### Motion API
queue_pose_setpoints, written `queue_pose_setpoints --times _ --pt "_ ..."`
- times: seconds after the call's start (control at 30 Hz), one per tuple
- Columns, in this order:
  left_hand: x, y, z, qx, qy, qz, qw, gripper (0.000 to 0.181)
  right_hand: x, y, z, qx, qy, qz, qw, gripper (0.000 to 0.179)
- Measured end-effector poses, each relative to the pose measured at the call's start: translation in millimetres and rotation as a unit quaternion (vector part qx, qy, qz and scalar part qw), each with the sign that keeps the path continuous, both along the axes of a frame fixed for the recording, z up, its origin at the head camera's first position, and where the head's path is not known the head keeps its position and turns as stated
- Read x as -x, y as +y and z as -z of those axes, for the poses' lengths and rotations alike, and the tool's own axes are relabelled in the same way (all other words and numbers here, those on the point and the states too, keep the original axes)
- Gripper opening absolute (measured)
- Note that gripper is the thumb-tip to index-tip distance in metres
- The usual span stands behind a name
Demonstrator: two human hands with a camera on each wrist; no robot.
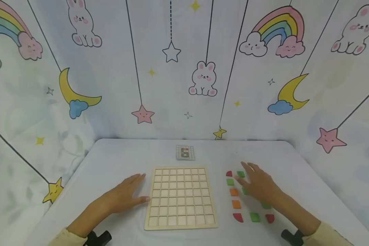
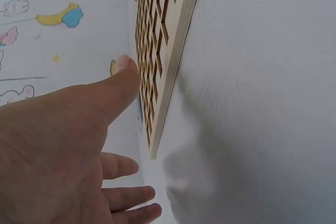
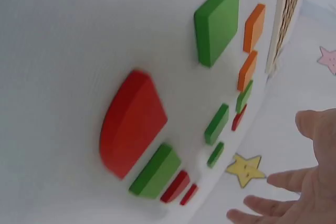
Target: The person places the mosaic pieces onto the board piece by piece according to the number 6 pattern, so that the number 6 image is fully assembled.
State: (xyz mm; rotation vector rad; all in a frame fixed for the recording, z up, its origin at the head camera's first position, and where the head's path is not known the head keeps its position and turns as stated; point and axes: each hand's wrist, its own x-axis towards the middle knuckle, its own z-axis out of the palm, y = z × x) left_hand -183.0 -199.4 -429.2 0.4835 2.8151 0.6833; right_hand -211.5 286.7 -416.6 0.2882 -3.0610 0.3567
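Observation:
A wooden grid board [image 1: 180, 198] lies flat on the white table, its square cells bare. My left hand [image 1: 123, 196] is at the board's left edge, fingers spread and thumb tip right at the rim; the left wrist view shows the thumb [image 2: 118, 85] beside the board's side. Over the loose pieces to the right hovers my right hand [image 1: 261, 184], fingers extended and holding nothing. Below it lie green squares [image 1: 255, 217], orange squares [image 1: 236, 204] and red quarter-round pieces [image 1: 238, 217]. In the right wrist view, a red piece [image 3: 134, 124] is close to the camera. The right hand partly hides several pieces from above.
Behind the board lies a small pattern card [image 1: 185, 152] with a grid and a coloured figure. A white cloth with rainbows, moons and rabbits [image 1: 203, 80] hangs behind the table [image 1: 126, 153]. Dark wrist mounts [image 1: 99, 238] show near both sleeves.

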Motion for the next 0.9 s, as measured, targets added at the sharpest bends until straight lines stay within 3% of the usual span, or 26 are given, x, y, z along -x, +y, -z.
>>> queue_pose_setpoints --times 0.13,0.23,0.6,0.9 --pt "2.2 1.2 1.5 0.0 0.008 0.029 0.9995 0.097 4.9 15 -1.3 0.012 0.03 -0.005 0.9995 0.07" --pt "1.8 1.7 1.7 -0.009 0.007 0.037 0.9993 0.096 10.2 26 -0.6 0.025 0.03 0.0 0.9992 0.065" --pt "2.4 2.6 4.7 -0.006 -0.002 0.047 0.9989 0.091 25.7 57 10.9 0.063 -0.014 -0.005 0.9979 0.058" --pt "2.6 5.6 4.3 0.003 -0.021 0.044 0.9988 0.082 31.6 66 10.8 0.085 -0.053 0.008 0.995 0.055"
